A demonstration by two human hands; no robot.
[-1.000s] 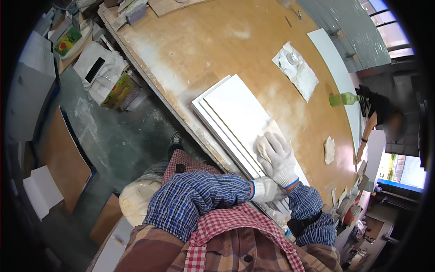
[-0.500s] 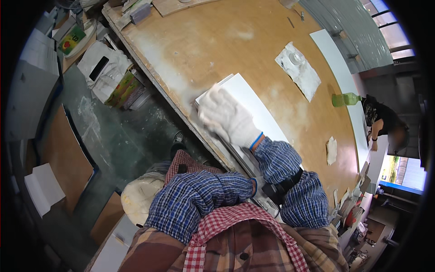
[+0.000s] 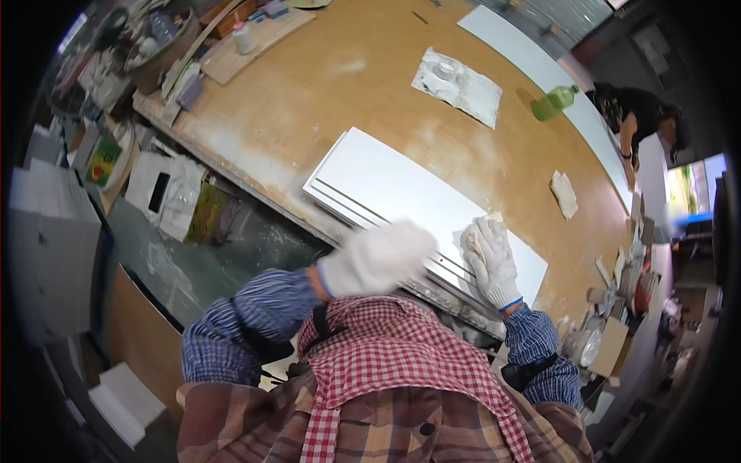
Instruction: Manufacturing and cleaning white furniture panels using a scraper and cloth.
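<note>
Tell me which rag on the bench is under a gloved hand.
The rag on the white boards, pressed under the right hand. The other rag lies apart on bare wood toward the far side, touched by nobody.

1. A workshop — a big, dusty plywood workbench (image 3: 324,85) stretches away from both gloved hands, smeared with white powder.
2. Under the right hand (image 3: 489,261) and left hand (image 3: 377,257) lie stacked white panels (image 3: 386,189); the right one presses a rag (image 3: 472,231) on them.
3. Beyond the hands sit a paper sheet with a tape roll (image 3: 457,79) and a green bottle (image 3: 557,102).
4. Far left of the hands — cluttered bins and tools (image 3: 154,46), bags (image 3: 166,193) on a stained concrete floor (image 3: 193,270).
5. Another person (image 3: 641,123) leans at the bench's far right.
</note>
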